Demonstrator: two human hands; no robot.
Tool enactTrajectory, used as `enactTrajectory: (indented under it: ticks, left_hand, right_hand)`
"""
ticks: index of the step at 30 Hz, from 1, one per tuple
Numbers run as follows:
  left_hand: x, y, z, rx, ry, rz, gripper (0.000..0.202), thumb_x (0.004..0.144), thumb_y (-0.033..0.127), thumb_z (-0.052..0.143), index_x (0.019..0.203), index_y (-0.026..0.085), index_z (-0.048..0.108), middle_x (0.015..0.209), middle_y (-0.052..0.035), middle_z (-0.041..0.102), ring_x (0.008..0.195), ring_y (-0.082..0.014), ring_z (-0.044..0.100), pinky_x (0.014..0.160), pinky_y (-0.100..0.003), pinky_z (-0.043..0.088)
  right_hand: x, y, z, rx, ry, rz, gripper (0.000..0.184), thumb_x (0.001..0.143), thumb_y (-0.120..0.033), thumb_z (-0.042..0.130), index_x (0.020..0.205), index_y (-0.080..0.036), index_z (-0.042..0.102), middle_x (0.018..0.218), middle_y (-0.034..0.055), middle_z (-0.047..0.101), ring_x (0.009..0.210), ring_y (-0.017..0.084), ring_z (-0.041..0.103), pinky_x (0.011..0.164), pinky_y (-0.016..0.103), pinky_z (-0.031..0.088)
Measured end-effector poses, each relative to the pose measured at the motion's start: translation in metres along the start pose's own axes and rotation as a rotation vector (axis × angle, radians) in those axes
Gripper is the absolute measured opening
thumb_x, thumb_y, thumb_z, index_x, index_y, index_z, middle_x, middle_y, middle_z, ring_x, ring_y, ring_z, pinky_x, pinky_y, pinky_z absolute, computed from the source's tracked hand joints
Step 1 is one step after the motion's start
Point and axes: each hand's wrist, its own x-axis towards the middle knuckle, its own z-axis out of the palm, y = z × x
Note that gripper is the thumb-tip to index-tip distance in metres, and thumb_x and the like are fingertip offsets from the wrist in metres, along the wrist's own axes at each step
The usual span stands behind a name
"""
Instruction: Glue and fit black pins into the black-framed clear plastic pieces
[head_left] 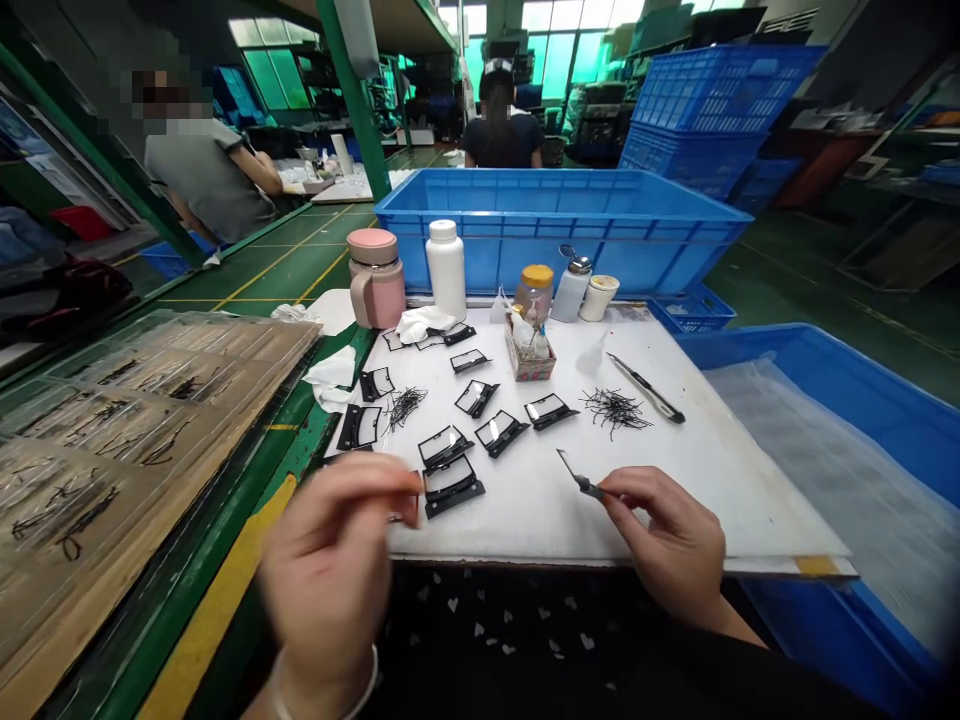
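My right hand pinches a small black plastic frame by one end, its thin edge turned toward me, above the white work board. Blurred by motion, my left hand is raised over the board's front left, its thumb and fingers drawn together. Whether anything is between them cannot be made out. Just beyond it lies a black frame with a clear window, among several similar frames. One pile of short black strips is at the right, another pile at the left.
A craft knife lies at the right. Behind stand a pink mug, white bottle, small box, jar, and pump bottle. A blue crate borders the back; divided trays lie left. Two people sit beyond.
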Motion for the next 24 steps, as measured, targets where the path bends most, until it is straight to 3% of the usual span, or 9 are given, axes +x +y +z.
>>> enactTrajectory:
  ticks: [2, 4, 7, 9, 13, 16, 20, 22, 24]
  left_hand:
    - [-0.008, -0.004, 0.030, -0.051, -0.340, -0.260, 0.026, 0.086, 0.021, 0.058, 0.112, 0.018, 0.058, 0.090, -0.0066, 0.066, 0.072, -0.0133, 0.060, 0.060, -0.024, 0.052]
    - [-0.013, -0.011, 0.057, -0.081, -0.512, -0.416, 0.042, 0.085, 0.025, 0.062, 0.125, 0.020, 0.052, 0.102, -0.0094, 0.064, 0.082, -0.0148, 0.061, 0.065, -0.024, 0.054]
    - [-0.013, -0.019, 0.088, -0.243, -0.550, -0.530, 0.050, 0.083, 0.029, 0.066, 0.129, 0.021, 0.050, 0.110, -0.0109, 0.060, 0.092, -0.0173, 0.059, 0.069, -0.026, 0.055]
    - [-0.012, -0.021, 0.103, -0.369, -0.584, -0.589, 0.043, 0.081, 0.029, 0.068, 0.122, 0.019, 0.057, 0.107, -0.0103, 0.061, 0.094, -0.0186, 0.058, 0.068, -0.026, 0.056]
    - [-0.014, -0.020, 0.126, -0.467, -0.643, -0.632, 0.021, 0.081, 0.027, 0.068, 0.097, 0.014, 0.070, 0.093, -0.0076, 0.065, 0.080, -0.0147, 0.059, 0.066, -0.024, 0.052]
    - [-0.015, -0.022, 0.136, -0.467, -0.617, -0.653, 0.017, 0.081, 0.028, 0.069, 0.088, 0.013, 0.072, 0.085, -0.0057, 0.065, 0.071, -0.0119, 0.056, 0.064, -0.022, 0.049]
    - [-0.011, -0.028, 0.140, -0.389, -0.579, -0.650, 0.013, 0.079, 0.028, 0.071, 0.079, 0.015, 0.071, 0.078, -0.0015, 0.061, 0.066, -0.0090, 0.053, 0.064, -0.021, 0.045]
    - [-0.009, -0.032, 0.138, -0.358, -0.565, -0.622, 0.012, 0.078, 0.027, 0.071, 0.078, 0.016, 0.070, 0.078, -0.0005, 0.060, 0.067, -0.0088, 0.053, 0.064, -0.020, 0.044]
    - [-0.009, -0.036, 0.137, -0.333, -0.551, -0.610, 0.011, 0.078, 0.028, 0.071, 0.082, 0.017, 0.070, 0.079, -0.0004, 0.059, 0.067, -0.0090, 0.052, 0.064, -0.020, 0.043]
  right_hand:
    - [0.001, -0.005, -0.003, 0.025, 0.027, -0.043, 0.025, 0.080, -0.002, 0.064, 0.093, -0.024, 0.067, 0.085, 0.0043, 0.064, 0.076, 0.019, 0.060, 0.061, 0.033, 0.049]
    - [0.003, -0.011, -0.008, 0.089, 0.037, -0.024, 0.025, 0.080, -0.002, 0.064, 0.092, -0.024, 0.067, 0.084, 0.0046, 0.064, 0.076, 0.019, 0.060, 0.063, 0.033, 0.049]
    - [0.009, -0.019, -0.014, 0.285, 0.037, 0.127, 0.018, 0.083, -0.007, 0.063, 0.089, -0.024, 0.067, 0.083, 0.0046, 0.063, 0.074, 0.019, 0.061, 0.061, 0.032, 0.050]
    - [0.011, -0.022, -0.015, 0.418, 0.038, 0.230, 0.013, 0.085, -0.011, 0.063, 0.089, -0.023, 0.066, 0.083, 0.0041, 0.063, 0.071, 0.017, 0.061, 0.057, 0.029, 0.050]
    - [0.011, -0.021, -0.012, 0.558, 0.075, 0.376, 0.005, 0.085, -0.017, 0.066, 0.088, -0.021, 0.066, 0.078, 0.0028, 0.064, 0.067, 0.015, 0.061, 0.051, 0.023, 0.047]
    - [0.009, -0.015, -0.013, 0.558, 0.092, 0.439, 0.004, 0.084, -0.023, 0.068, 0.087, -0.021, 0.066, 0.075, 0.0021, 0.065, 0.067, 0.016, 0.063, 0.052, 0.024, 0.049]
    - [0.023, 0.008, -0.035, 0.273, -0.033, 0.368, 0.015, 0.082, -0.025, 0.068, 0.096, -0.021, 0.066, 0.091, 0.0047, 0.068, 0.080, 0.019, 0.066, 0.059, 0.027, 0.052]
    - [0.041, 0.027, -0.053, -0.079, -0.066, 0.289, 0.018, 0.083, -0.024, 0.066, 0.102, -0.022, 0.065, 0.102, 0.0052, 0.067, 0.084, 0.018, 0.064, 0.061, 0.026, 0.050]
    - [0.064, 0.049, -0.070, -0.475, -0.115, 0.308, 0.016, 0.086, -0.024, 0.062, 0.102, -0.022, 0.065, 0.105, 0.0044, 0.066, 0.084, 0.017, 0.063, 0.072, 0.028, 0.048]
